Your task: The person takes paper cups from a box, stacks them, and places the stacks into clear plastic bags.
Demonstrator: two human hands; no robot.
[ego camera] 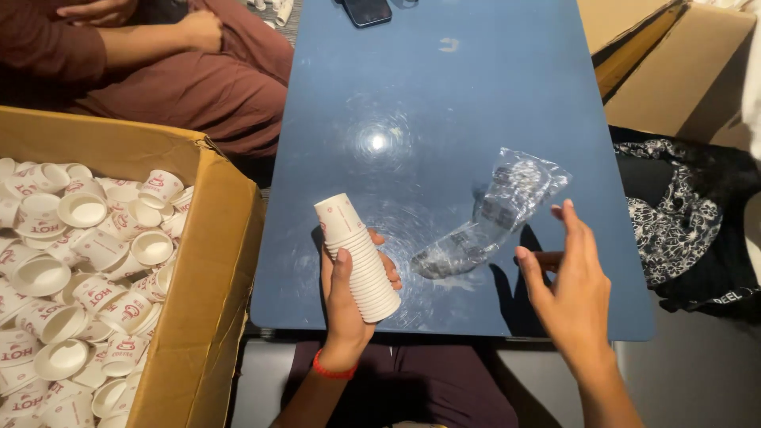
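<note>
Stack of paper cups (358, 257) sits gripped in left hand (349, 297) over the blue counter (428, 103); cardboard box (208, 269) of loose cups is cut off left. Clear plastic sleeve (495, 214) lies beside right hand (572, 289), fingers spread, holding nothing.

White paper cups (358, 257) with red print, blue table (444, 103), brown cardboard box (210, 269), black-and-white floral cloth (674, 222)

Clear plastic bag (495, 218) (crumpled) on table (412, 95)

Matt paper cups (358, 257), a crinkled glossy clear plastic bag (495, 214), a smooth glossy blue table (444, 103), a rough cardboard box (208, 261).
</note>
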